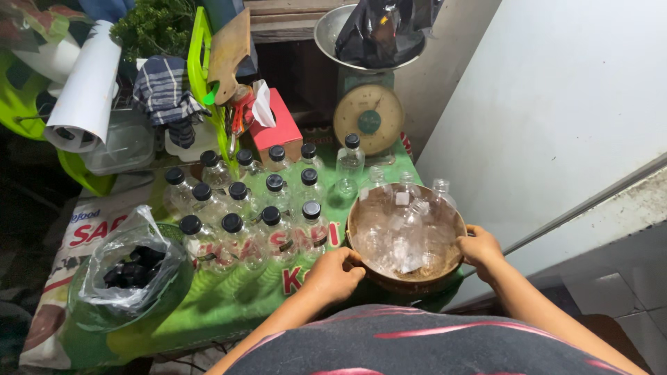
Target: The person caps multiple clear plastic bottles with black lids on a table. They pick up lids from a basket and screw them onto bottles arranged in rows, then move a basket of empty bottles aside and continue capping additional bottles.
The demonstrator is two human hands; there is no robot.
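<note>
Head view, looking straight down: both hands are clamped on a round brown bowl point(406, 278), left hand point(335, 272) curled over the near rim and right hand point(479, 246) gripping the far-right edge, so they sit on opposite sides, probably to keep it level. It sits at the right end of the worktop point(208, 309), right by the edge, and it's stuffed with clear empty plastic bottles point(403, 232) lying loose, no caps on them that I can see.

Just left of the bowl there's a bunch of capped bottles point(253, 208) standing upright in rough rows, black lids all on, kept apart from the uncapped lot. Nearer the left corner, a clear plastic bag point(132, 267) sits open with black caps inside, handy to reach.

Behind the rows: a red tissue box point(278, 132), a dial kitchen scale point(368, 114) with a dark bag in its pan, a checked cloth point(163, 90) and a white paper roll point(87, 87). The worktop cover is green printed sacking with big red-and-white lettering.
</note>
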